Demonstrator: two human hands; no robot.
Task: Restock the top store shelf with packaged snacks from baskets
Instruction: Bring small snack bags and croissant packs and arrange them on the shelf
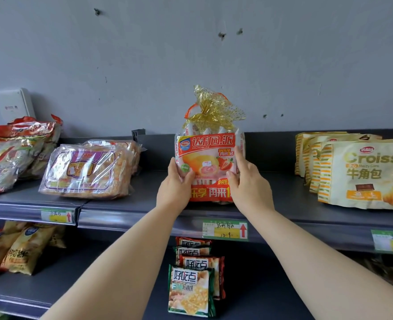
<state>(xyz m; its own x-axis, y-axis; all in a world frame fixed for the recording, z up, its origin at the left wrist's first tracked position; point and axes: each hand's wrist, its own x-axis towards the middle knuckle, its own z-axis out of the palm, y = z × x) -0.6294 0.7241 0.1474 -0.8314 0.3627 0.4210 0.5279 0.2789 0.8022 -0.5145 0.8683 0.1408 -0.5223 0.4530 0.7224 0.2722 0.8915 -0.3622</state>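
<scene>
A red and orange pie snack bag (pixel 208 155) tied with a gold ribbon stands upright on the dark top shelf (pixel 283 204), near the middle. My left hand (pixel 175 188) grips its lower left side, thumb across the front. My right hand (pixel 248 181) holds the right side, fingers reaching up along the edge and thumb on the front. No basket is in view.
Left on the top shelf lie clear cracker packs (pixel 87 169) and red and silver bags (pixel 13 153). Croissant bags (pixel 361 172) stand at the right. The lower shelf holds green biscuit packs (pixel 192 289) and yellow bags (pixel 17 248). Price tags (pixel 225 229) line the shelf edge.
</scene>
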